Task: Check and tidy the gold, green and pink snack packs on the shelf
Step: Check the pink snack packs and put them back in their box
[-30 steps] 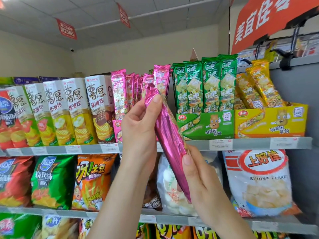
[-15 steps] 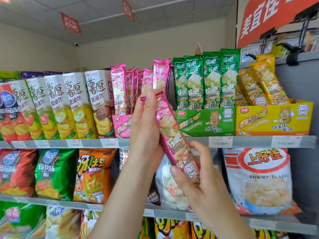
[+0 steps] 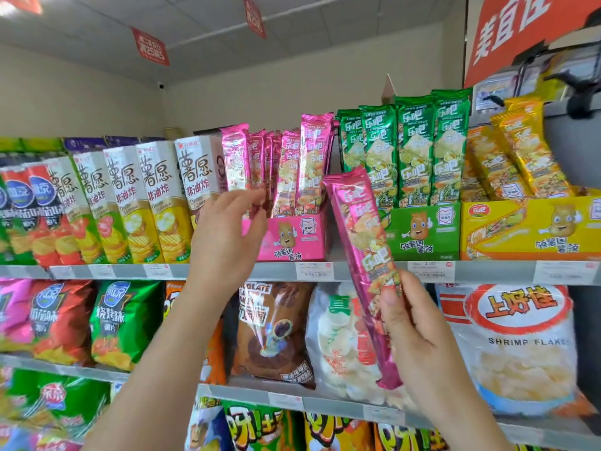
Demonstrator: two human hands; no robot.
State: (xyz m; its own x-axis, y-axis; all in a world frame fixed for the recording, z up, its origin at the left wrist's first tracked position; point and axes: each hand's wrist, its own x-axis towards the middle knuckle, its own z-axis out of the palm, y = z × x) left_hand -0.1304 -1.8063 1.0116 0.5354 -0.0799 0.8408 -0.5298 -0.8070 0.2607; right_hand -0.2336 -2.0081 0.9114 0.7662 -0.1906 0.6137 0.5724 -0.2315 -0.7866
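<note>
My right hand [image 3: 426,346] grips a long pink snack pack [image 3: 361,242] by its lower half, tilted, in front of the shelf edge. My left hand [image 3: 227,236] reaches into the pink display box [image 3: 292,242], fingers curled against the standing pink packs [image 3: 286,170]. To the right, green packs [image 3: 406,154] stand upright in a green box [image 3: 422,232]. Gold packs [image 3: 514,157] lean left in a yellow box [image 3: 530,229].
Tall chip boxes [image 3: 130,203] stand left of the pink box on the top shelf [image 3: 367,271]. Below are chip bags [image 3: 123,320], a brown bag [image 3: 273,333] and a shrimp flakes bag [image 3: 520,336]. A red sign [image 3: 514,30] hangs at upper right.
My left hand let go of the pink pack and moved up left to the packs in the pink box. My right hand alone holds the pack, now shifted right.
</note>
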